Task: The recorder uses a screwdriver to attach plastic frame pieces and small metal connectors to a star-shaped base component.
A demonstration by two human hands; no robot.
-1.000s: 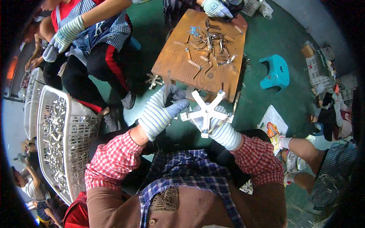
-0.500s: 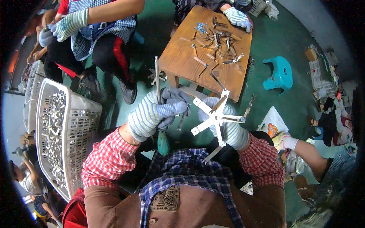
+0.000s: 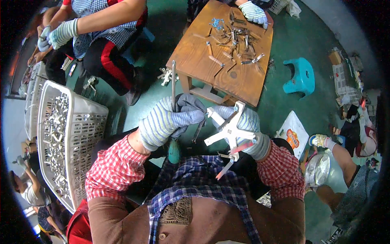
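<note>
My left hand point(image 3: 160, 124), in a striped knit glove, is closed around a screwdriver point(image 3: 174, 83). Its shaft points up and away, and the green handle shows below the fist. The thumb and forefinger also pinch at a small bluish piece, perhaps a screw, by one arm of the bracket. A dark, thin metal strip point(image 3: 198, 133) hangs beneath those fingers. My right hand point(image 3: 252, 122), gloved alike, grips a white star-shaped bracket point(image 3: 230, 131) from behind, its fingers mostly hidden. Narrow metal strips are attached at several of the bracket's arm ends, some looking reddish.
A wooden table point(image 3: 191, 57) ahead carries loose metal strips and blue screws. A white basket point(image 3: 87, 118) full of metal parts stands at left. A turquoise stool point(image 3: 298, 77) is at right. Two co-workers sit ahead; another person's limb reaches in at right, near a white bag point(image 3: 293, 131).
The star-shaped bracket has turned in my right hand, with its face more toward me. My left fingertips have come close to one arm end. The table sits higher in view.
</note>
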